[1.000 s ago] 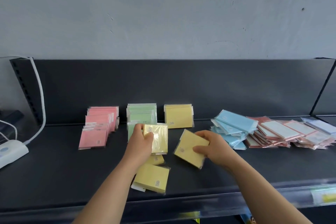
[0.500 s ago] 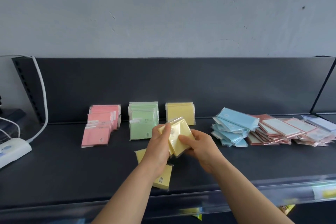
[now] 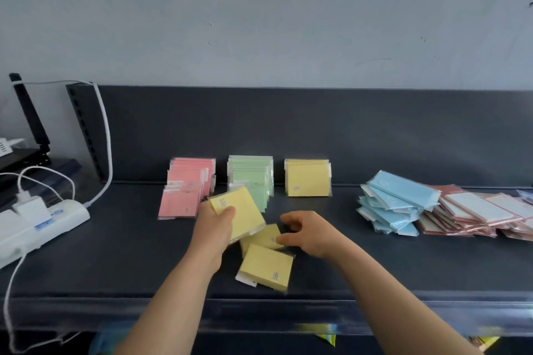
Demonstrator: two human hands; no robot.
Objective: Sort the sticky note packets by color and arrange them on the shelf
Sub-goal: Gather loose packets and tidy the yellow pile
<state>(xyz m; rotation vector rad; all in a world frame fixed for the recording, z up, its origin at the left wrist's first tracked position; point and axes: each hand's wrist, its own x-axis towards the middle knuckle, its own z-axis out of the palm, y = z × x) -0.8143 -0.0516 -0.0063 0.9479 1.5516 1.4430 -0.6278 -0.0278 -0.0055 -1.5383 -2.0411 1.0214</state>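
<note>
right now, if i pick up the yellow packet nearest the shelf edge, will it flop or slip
Probably stiff: the yellow packet lies flat with crisp edges, like the held packet in the left hand. Likely slippery, since its clear wrapper looks glossy. Flat and thin, so unlikely to roll.

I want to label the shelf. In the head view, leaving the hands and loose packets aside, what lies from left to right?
power strip → pink stack → green stack → yellow stack → blue pile → red-edged pile
</note>
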